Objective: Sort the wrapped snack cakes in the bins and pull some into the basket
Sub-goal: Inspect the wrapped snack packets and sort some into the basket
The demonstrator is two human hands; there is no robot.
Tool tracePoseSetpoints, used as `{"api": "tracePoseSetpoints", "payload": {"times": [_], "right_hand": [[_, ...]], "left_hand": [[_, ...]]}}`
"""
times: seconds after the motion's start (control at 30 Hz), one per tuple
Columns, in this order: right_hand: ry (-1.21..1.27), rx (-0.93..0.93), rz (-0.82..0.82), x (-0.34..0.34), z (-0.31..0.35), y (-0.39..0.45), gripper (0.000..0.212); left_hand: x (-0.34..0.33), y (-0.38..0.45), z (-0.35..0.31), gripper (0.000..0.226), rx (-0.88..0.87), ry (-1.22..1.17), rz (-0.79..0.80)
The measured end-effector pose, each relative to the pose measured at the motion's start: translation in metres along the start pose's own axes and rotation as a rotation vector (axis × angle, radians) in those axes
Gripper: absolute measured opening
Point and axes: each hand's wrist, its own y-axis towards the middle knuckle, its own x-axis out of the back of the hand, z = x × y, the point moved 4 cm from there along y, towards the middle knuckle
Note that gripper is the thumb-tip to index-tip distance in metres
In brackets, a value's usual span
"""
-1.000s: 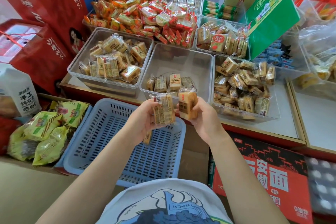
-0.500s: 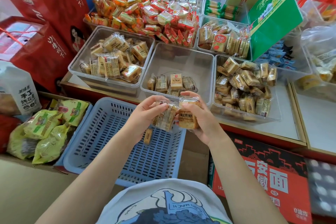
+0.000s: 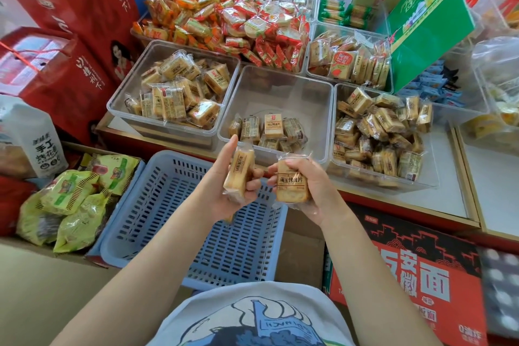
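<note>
Currently over blue basket (image 3: pixel 157 222): left hand (image 3: pixel 224 194) wrapped round one snack cake (image 3: pixel 238 174), long axis near upright, thumb up; right hand (image 3: pixel 311 191) just beside it, clutching second cake (image 3: pixel 290 182), label side up, above basket's right rim. Both directly above or at edge of basket, so straight down to drop, left nearer centre. Middle bin (image 3: pixel 280 87) behind hands, few cakes left.
</note>
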Motion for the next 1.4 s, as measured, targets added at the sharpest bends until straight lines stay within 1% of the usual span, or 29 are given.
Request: {"api": "tracePoseSetpoints", "payload": {"times": [0.07, 0.13, 0.17, 0.23, 0.3, 0.37, 0.47, 0.53, 0.57, 0.63, 0.67, 0.73, 0.8, 0.87, 0.93, 0.97, 1.0, 1.03, 1.13, 1.17, 1.2, 1.27, 1.33, 1.4], "right_hand": [[0.126, -0.003, -0.007, 0.003, 0.003, 0.0, 0.033], [0.237, -0.016, -0.029, 0.009, 0.005, 0.003, 0.025], [0.267, -0.025, -0.042, 0.013, 0.007, 0.005, 0.027], [0.248, -0.033, -0.064, 0.019, 0.009, 0.01, 0.033], [0.199, -0.044, -0.074, 0.025, 0.01, 0.014, 0.047], [0.14, -0.068, -0.092, 0.027, 0.011, 0.017, 0.054], [0.07, -0.071, -0.127, 0.037, 0.012, 0.029, 0.057], [0.041, -0.078, -0.132, 0.042, 0.013, 0.039, 0.053], [0.038, -0.08, -0.13, 0.044, 0.013, 0.044, 0.051], [0.064, -0.095, -0.133, 0.047, 0.016, 0.056, 0.048], [0.08, -0.107, -0.136, 0.049, 0.018, 0.063, 0.05], [0.099, -0.129, -0.136, 0.054, 0.022, 0.078, 0.053], [0.106, -0.114, -0.129, 0.058, 0.031, 0.094, 0.044], [0.105, -0.097, -0.143, 0.063, 0.042, 0.111, 0.035], [0.082, -0.106, -0.168, 0.064, 0.053, 0.13, 0.028], [0.059, -0.111, -0.186, 0.065, 0.056, 0.14, 0.024], [0.042, -0.111, -0.2, 0.066, 0.06, 0.15, 0.021], [0.034, -0.106, -0.213, 0.066, 0.063, 0.16, 0.022], [0.039, -0.067, -0.25, 0.067, 0.068, 0.192, 0.031], [0.036, -0.064, -0.269, 0.067, 0.067, 0.201, 0.033], [0.022, -0.071, -0.282, 0.067, 0.065, 0.209, 0.034], [-0.028, -0.107, -0.294, 0.067, 0.058, 0.223, 0.038], [-0.088, -0.155, -0.281, 0.067, 0.051, 0.23, 0.041], [-0.126, -0.175, -0.274, 0.071, 0.045, 0.232, 0.045]], "left_hand": [[-0.006, 0.004, -0.002, 0.075, 0.018, -0.144, 0.139], [-0.011, 0.007, -0.004, 0.075, 0.006, -0.222, 0.196], [-0.012, 0.011, -0.005, 0.073, -0.008, -0.239, 0.172], [-0.013, 0.018, -0.007, 0.071, -0.039, -0.249, 0.091], [-0.016, 0.024, -0.006, 0.066, -0.051, -0.206, 0.072], [-0.017, 0.03, -0.005, 0.063, -0.053, -0.107, 0.017], [-0.014, 0.04, -0.003, 0.071, -0.062, 0.099, -0.097], [-0.015, 0.048, -0.004, 0.074, -0.067, 0.231, -0.147], [-0.016, 0.052, -0.005, 0.068, -0.067, 0.278, -0.182], [-0.016, 0.063, -0.012, 0.044, -0.07, 0.347, -0.256], [-0.014, 0.07, -0.016, 0.035, -0.072, 0.375, -0.286], [-0.013, 0.083, -0.026, 0.03, -0.099, 0.395, -0.307], [-0.016, 0.097, -0.039, 0.026, -0.149, 0.387, -0.317], [-0.016, 0.113, -0.054, 0.027, -0.2, 0.405, -0.344], [-0.01, 0.134, -0.069, 0.044, -0.227, 0.454, -0.393], [-0.005, 0.146, -0.075, 0.056, -0.238, 0.484, -0.436], [0.002, 0.157, -0.08, 0.062, -0.249, 0.518, -0.487], [0.007, 0.167, -0.085, 0.062, -0.262, 0.551, -0.526], [0.019, 0.191, -0.093, 0.049, -0.32, 0.616, -0.613], [0.02, 0.197, -0.096, 0.045, -0.343, 0.671, -0.648], [0.023, 0.202, -0.098, 0.043, -0.362, 0.778, -0.689], [0.028, 0.212, -0.098, 0.046, -0.342, 1.126, -0.714], [0.032, 0.217, -0.089, 0.054, -0.247, 1.413, -0.651], [0.035, 0.218, -0.082, 0.06, -0.191, 1.517, -0.585]]}}
